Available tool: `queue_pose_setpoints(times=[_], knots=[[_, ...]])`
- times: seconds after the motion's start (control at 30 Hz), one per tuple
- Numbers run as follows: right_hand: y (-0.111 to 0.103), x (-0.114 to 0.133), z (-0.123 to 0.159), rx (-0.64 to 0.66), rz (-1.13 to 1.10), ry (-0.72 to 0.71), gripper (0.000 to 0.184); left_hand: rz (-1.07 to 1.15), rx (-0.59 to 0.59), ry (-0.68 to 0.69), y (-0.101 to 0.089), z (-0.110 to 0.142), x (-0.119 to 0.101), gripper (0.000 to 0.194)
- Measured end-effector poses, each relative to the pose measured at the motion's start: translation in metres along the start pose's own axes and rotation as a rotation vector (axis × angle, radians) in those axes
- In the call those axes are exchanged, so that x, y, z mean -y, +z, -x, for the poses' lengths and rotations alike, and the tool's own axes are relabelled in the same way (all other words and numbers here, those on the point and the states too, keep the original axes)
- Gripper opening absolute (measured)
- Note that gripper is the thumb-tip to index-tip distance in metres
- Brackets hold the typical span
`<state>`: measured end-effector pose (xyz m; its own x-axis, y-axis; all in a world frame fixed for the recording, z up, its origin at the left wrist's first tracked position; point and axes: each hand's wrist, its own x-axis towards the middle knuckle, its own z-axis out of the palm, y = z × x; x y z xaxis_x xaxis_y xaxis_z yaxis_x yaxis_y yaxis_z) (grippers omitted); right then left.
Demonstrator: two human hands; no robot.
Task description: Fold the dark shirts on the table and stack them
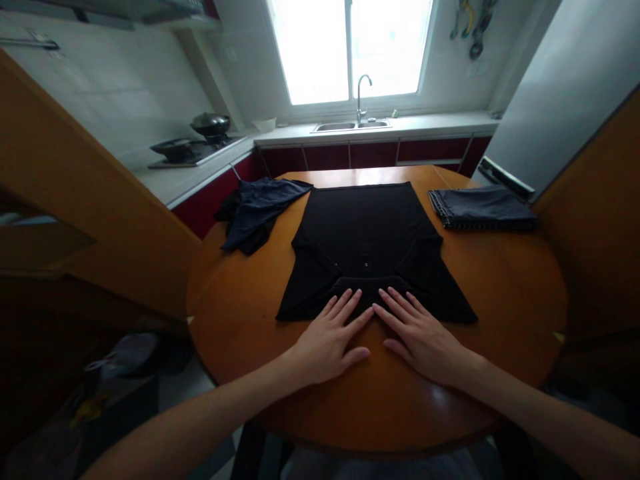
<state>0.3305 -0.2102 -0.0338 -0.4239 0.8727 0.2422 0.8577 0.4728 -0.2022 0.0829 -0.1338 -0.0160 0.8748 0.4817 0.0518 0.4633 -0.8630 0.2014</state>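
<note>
A black T-shirt (367, 220) lies spread flat on the round wooden table (240, 333), its collar end toward me and its hem at the far side. My left hand (330, 337) rests with fingers spread, their tips on the shirt's near edge by the collar. Beside it, my right hand (420, 333) lies flat in the same way, fingers apart on that edge. Both index fingertips almost meet. Neither hand grips anything.
Crumpled dark blue clothing (265, 207) lies at the table's left. Folded jeans (483, 208) sit at the right. Behind are a counter with a sink (350, 125), a stove with a pot (210, 124), and a fridge (560, 87). A bag (130, 353) is on the floor.
</note>
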Motion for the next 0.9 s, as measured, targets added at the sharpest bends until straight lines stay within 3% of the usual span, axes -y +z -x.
queue_pose_setpoints(times=[0.27, 0.47, 0.9], knots=[[0.0011, -0.0019, 0.0022, -0.002, 0.008, -0.012, 0.063, -0.005, -0.004, 0.004, 0.0027, 0.0021, -0.001, 0.074], [0.0075, -0.005, 0.0044, -0.033, -0.027, -0.017, 0.073, -0.031, 0.008, -0.019, 0.0066, 0.0033, -0.0034, 0.088], [0.0044, -0.0017, 0.0025, -0.047, -0.016, 0.002, 0.061, 0.002, -0.011, -0.01, 0.0028, 0.0053, -0.0036, 0.077]])
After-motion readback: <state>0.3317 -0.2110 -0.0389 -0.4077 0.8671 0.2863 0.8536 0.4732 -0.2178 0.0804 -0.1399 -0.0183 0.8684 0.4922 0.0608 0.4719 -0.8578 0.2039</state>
